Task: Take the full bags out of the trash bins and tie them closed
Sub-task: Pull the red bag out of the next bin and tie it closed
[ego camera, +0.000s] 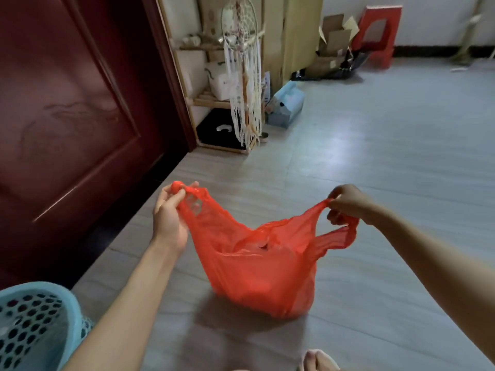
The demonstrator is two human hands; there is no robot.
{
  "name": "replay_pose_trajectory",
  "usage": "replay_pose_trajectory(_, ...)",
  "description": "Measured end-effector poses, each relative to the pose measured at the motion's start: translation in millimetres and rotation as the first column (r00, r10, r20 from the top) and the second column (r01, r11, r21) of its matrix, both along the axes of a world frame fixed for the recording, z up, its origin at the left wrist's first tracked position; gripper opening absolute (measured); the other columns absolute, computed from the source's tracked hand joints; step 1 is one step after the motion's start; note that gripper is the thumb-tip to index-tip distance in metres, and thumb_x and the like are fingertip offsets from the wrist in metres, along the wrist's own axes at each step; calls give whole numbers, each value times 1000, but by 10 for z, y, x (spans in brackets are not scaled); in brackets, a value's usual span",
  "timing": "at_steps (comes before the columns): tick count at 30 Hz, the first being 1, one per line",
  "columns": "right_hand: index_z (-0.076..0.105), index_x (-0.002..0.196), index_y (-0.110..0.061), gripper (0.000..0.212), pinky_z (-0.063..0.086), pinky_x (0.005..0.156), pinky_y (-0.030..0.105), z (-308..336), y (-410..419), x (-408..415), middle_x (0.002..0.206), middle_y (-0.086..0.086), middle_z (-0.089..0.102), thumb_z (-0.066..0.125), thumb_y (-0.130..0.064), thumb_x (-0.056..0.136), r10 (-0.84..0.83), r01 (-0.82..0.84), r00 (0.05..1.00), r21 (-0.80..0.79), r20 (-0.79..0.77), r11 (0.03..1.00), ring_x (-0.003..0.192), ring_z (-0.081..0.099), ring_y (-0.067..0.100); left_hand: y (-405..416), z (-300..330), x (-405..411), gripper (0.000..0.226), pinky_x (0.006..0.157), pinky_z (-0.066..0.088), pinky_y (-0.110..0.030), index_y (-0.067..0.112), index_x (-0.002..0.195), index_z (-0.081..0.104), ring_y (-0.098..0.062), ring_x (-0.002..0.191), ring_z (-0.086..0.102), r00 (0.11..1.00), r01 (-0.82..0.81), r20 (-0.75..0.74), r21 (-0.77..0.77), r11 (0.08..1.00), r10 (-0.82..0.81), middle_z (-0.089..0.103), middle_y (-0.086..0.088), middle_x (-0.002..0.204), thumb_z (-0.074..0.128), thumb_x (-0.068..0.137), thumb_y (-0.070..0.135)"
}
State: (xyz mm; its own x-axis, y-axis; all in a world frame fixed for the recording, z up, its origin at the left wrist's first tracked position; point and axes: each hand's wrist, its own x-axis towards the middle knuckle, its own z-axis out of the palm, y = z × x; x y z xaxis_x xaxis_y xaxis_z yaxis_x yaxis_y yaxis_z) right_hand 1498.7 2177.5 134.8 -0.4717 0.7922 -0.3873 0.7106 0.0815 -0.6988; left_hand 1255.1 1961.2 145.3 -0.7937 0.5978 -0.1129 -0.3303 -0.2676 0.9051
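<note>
Red plastic bag (pixel 257 274) on grey tiled floor (pixel 388 162), centre near. Left hand (pixel 171 210) holds left handle, right hand (pixel 345 204) right handle. Blue perforated plastic bin (pixel 34 325) near left. Bamboo shelf (pixel 227 103) far, right of dark red door (pixel 67 116).

One red bag (pixel 257 266); two hands: left hand (pixel 171 212), right hand (pixel 347 204); one blue bin (pixel 34 322); one red stool (pixel 379 33).

The red bag (pixel 257 266) is thin, crinkled plastic film, slightly translucent with a soft sheen. The blue bin (pixel 34 319) is smooth perforated plastic. The grey floor (pixel 375 156) looks smooth and semi-glossy, perhaps vinyl or tile. The door (pixel 67 116) is lacquered dark-red wood; the shelf (pixel 214 103) is pale matt wood.
</note>
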Motion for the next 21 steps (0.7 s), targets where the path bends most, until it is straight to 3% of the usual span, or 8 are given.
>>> replay_pose_trajectory(2,58,93,-2,12,56,56,32,135,-117,123,63,13,63,52,2,83,-84,86,991,14,-103,996,43,62,18,-57,17,110,28,69,45,-24,22,81,49,-8,72,69,999,10,-47,-32,999,-11,66,-7,94,39,92,-2)
replay_pose_trajectory(5,42,122,-21,44,57,55,29,371,-261,251,82,13,60,52,2,86,-202,127,925,-238,-322,963,61,65,19,-127,101,232,27,72,41,-25,23,83,49,-10,81,66,994,52,-87,-89,995,-59,66,-4,98,43,90,-2)
replay_pose_trajectory(7,33,132,-32,66,55,64,34,504,-367,299,84,9,55,49,10,83,-176,79,900,-250,-398,965,67,60,18,-171,217,317,27,71,42,-24,24,84,49,-13,87,64,992,73,-95,-78,994,-81,66,-4,99,43,90,-2)
replay_pose_trajectory(10,32,140,-25,73,54,65,36,551,-411,320,100,11,51,37,17,81,-138,129,892,-51,-430,990,66,52,20,-244,366,385,31,66,47,-22,24,86,49,-15,88,63,991,54,-119,-37,998,-58,65,-6,99,41,89,-5)
replay_pose_trajectory(12,38,139,-16,63,53,69,39,495,-403,312,114,16,57,35,13,83,-100,180,924,190,-369,965,69,57,26,-286,368,394,34,58,48,-20,27,88,48,-14,85,63,989,57,-132,-61,996,-65,65,-3,95,41,89,-7)
replay_pose_trajectory(14,46,133,-11,51,52,77,37,410,-409,300,117,18,62,37,6,86,-100,206,947,342,-304,917,84,63,34,-300,290,393,35,58,44,-23,28,91,47,-11,83,61,986,67,-143,-138,988,-87,64,-3,100,44,89,-6)
replay_pose_trajectory(18,41,136,-12,49,48,89,39,137,-343,250,130,16,55,44,-3,88,-146,240,921,229,-362,943,109,57,33,-245,119,417,45,81,45,-28,21,122,43,-12,96,50,959,103,-224,-299,949,-174,50,-10,132,49,87,-6)
replay_pose_trajectory(21,16,147,-17,74,45,93,39,42,-303,215,136,16,44,59,-16,87,-77,157,939,218,-335,963,111,53,28,-182,133,423,53,70,36,-15,20,131,40,-5,97,51,923,240,-217,-317,918,-316,55,5,118,52,86,-4)
